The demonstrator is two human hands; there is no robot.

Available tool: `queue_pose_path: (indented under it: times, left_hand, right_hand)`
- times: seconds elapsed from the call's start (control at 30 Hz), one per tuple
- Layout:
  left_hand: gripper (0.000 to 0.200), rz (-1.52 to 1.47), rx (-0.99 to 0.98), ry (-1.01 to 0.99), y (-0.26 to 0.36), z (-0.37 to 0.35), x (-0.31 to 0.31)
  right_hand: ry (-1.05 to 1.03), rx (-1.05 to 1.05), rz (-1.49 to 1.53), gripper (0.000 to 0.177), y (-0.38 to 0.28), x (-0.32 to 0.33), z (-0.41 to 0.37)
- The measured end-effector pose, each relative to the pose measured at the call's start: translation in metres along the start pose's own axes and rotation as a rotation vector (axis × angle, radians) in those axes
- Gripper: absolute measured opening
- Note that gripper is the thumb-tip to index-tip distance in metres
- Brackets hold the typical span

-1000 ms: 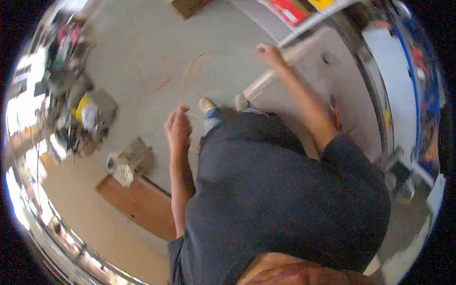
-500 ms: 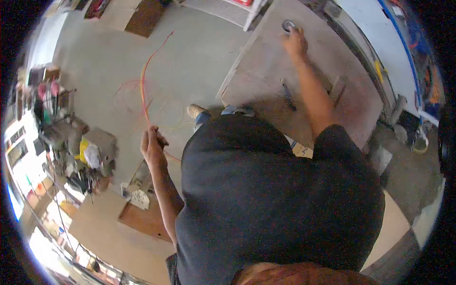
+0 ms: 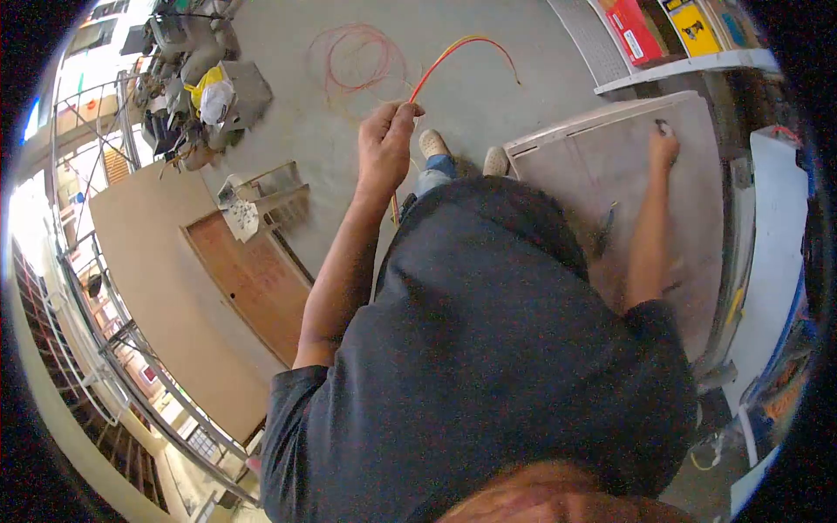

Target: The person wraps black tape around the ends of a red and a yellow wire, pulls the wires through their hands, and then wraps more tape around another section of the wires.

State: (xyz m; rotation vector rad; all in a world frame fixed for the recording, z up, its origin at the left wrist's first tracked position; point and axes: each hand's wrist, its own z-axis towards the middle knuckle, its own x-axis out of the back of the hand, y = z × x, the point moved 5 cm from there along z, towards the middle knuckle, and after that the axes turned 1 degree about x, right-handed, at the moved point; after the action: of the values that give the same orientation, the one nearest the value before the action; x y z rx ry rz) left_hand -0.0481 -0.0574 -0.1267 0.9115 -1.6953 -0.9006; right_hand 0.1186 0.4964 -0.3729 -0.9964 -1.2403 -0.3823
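Observation:
My left hand point(image 3: 388, 144) is closed around a bundle of red and yellow wires point(image 3: 449, 54), whose free end curves up and to the right. Thin loops of the same kind of wire point(image 3: 356, 84) lie on the floor beyond that hand. At the right, my right hand point(image 3: 665, 150) is over the brownish work table point(image 3: 558, 183), closed on a small round object point(image 3: 664, 129), dark and light in colour, that I cannot make out further. A dark slim tool point(image 3: 605, 228) lies on the table, left of my right forearm.
Wooden panels point(image 3: 148, 253) lean or lie at the left, near a metal frame point(image 3: 283, 187). A grey bin with yellow and white bags point(image 3: 218, 96) stands at the upper left. A shelf point(image 3: 689, 65) with red and yellow boxes is at the upper right. My shoes point(image 3: 432, 144) are on the floor.
The view has turned. My left hand has risen with the wires, whose free end now bends to the right. My right hand still holds the small round object above the table.

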Motion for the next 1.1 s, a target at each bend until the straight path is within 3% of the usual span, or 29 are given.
queue_pose_path:
  times: [0.13,0.17,0.23,0.3,0.37,0.43,0.53,0.6,0.7,0.83,1.1]
  left_hand:
    - [0.027,-0.06,0.092,0.014,0.003,0.002,0.008]
    - [0.028,-0.152,0.1,-0.007,0.001,0.006,0.007]
    - [0.028,-0.248,0.104,-0.032,0.005,0.008,0.005]
    - [0.026,-0.331,0.082,-0.051,0.019,0.006,0.006]
    - [0.026,-0.322,0.06,-0.056,0.032,0.004,0.009]
    - [0.025,-0.309,0.047,-0.059,0.031,0.002,0.011]
    - [0.026,-0.356,0.094,-0.091,0.025,0.001,0.011]
    - [0.026,-0.156,0.006,-0.053,0.031,-0.002,0.011]
    - [0.026,-0.168,-0.139,-0.052,0.046,-0.005,0.001]
    - [0.024,-0.122,-0.073,-0.103,0.034,-0.002,-0.006]
    - [0.022,0.054,-0.108,-0.073,0.039,-0.005,-0.01]
  right_hand:
    - [-0.434,0.369,0.661,0.032,-0.182,0.016,-0.098]
    - [-0.568,0.596,0.814,0.029,-0.253,0.067,-0.14]
    - [-0.829,0.595,0.911,0.027,-0.329,0.107,-0.184]
    - [-0.898,0.574,0.986,0.026,-0.362,0.113,-0.199]
    - [-0.977,0.558,1.061,0.026,-0.378,0.113,-0.201]
    - [-0.888,0.801,1.002,0.027,-0.389,0.115,-0.202]
    - [-0.874,0.821,0.951,0.022,-0.396,0.116,-0.204]
    - [-0.875,0.839,0.957,0.023,-0.4,0.114,-0.207]
    - [-0.877,0.876,0.94,0.023,-0.404,0.115,-0.208]
    - [-0.821,0.927,0.881,0.022,-0.405,0.111,-0.212]
    - [-0.736,0.826,0.82,0.026,-0.399,0.109,-0.214]
